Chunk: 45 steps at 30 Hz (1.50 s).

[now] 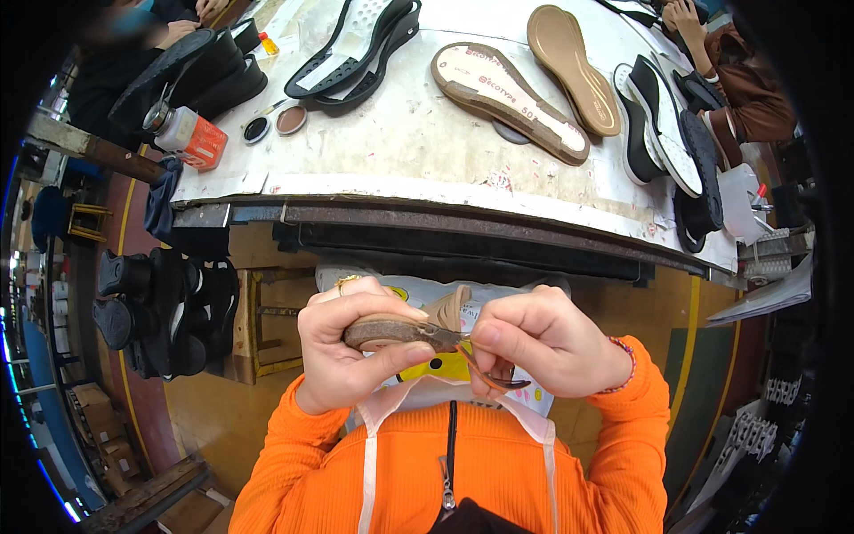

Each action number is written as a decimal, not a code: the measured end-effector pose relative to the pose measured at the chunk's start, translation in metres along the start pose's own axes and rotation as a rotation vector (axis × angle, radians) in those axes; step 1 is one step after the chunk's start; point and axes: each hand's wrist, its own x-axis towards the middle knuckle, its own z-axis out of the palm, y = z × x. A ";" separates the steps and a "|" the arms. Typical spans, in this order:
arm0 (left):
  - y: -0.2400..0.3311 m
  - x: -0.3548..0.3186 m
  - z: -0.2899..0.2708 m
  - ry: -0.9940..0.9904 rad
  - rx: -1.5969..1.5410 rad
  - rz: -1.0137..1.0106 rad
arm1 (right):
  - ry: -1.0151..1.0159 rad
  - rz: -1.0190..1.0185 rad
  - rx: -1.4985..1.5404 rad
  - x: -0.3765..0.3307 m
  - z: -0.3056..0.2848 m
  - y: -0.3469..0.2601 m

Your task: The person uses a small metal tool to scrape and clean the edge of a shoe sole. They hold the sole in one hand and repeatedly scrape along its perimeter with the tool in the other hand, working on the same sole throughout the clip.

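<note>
My left hand (360,343) grips a sandal (384,333) with a brown sole edge and a tan upper, held sideways above my lap. Its fingers wrap the sole from behind, and the thumb presses along the near side. In my right hand (547,343) is what looks like a small pair of scissors (511,384) with orange and dark handles, mostly hidden by the fingers. Their thin tip meets the end of the sandal beside the upper. Both hands are closed and close together.
The white worktable (374,165) ahead carries tan insoles (574,71), black wedge soles (356,53), an orange-and-white bottle (191,135) and small round tins (290,119). Black soles (169,311) are stacked low at left. Other people sit at the table's far corners. A clear container (745,203) stands at right.
</note>
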 end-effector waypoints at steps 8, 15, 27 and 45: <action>0.002 0.006 -0.003 -0.074 0.069 0.090 | -0.066 0.115 0.088 -0.002 -0.003 -0.004; 0.005 0.009 0.000 -0.032 0.130 0.087 | 0.240 -0.307 -0.431 0.001 0.012 0.011; 0.020 0.009 0.003 0.081 0.147 -0.006 | 0.505 -0.693 -0.327 0.020 0.024 0.037; 0.002 0.001 0.004 0.003 -0.037 -0.098 | -0.005 0.017 0.509 0.031 0.003 0.018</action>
